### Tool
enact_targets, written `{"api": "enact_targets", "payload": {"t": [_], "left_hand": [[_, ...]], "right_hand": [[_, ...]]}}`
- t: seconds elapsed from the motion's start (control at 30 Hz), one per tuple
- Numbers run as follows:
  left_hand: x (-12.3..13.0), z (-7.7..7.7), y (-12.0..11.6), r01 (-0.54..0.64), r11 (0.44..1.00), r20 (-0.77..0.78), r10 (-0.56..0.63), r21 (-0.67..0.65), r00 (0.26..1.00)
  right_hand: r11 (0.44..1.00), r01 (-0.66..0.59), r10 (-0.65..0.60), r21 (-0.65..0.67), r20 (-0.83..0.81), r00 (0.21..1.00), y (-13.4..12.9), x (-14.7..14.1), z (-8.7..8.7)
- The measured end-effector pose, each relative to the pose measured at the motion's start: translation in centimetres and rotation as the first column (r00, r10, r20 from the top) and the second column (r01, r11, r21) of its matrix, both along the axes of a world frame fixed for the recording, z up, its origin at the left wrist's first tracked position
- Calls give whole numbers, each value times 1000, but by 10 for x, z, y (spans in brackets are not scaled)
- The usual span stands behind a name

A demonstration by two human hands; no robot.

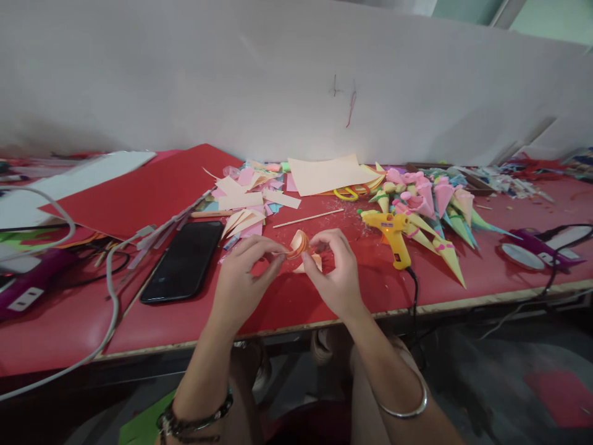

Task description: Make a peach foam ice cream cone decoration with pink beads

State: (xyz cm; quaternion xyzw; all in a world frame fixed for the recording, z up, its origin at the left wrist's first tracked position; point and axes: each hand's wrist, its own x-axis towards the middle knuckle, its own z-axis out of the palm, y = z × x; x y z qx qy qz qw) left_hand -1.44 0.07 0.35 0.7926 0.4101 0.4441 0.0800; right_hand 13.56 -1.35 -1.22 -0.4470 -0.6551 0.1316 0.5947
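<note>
Over the red table, a small curled orange-cream paper piece is held between my two hands. My left hand pinches its thin left end between thumb and fingertips. On the other side, the thumb and fingers of my right hand close on the curled part. Small cream paper pieces lie beneath it on the tabletop. A thin wooden stick rests just beyond my hands. The yellow glue gun is to the right of my right hand, its cord hanging over the edge.
A black phone lies left of my left hand. Behind are cut paper strips, a cream sheet, yellow scissors and red sheets. Paper cones pile up at right. A white cable crosses the left edge.
</note>
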Motion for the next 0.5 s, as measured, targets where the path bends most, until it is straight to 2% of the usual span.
{"api": "enact_targets", "payload": {"t": [0.5], "left_hand": [[-2,2,-1,39,999,-1,-39,7,999]], "right_hand": [[997,5,-7,-80,-33,999,4,1,-2]]}}
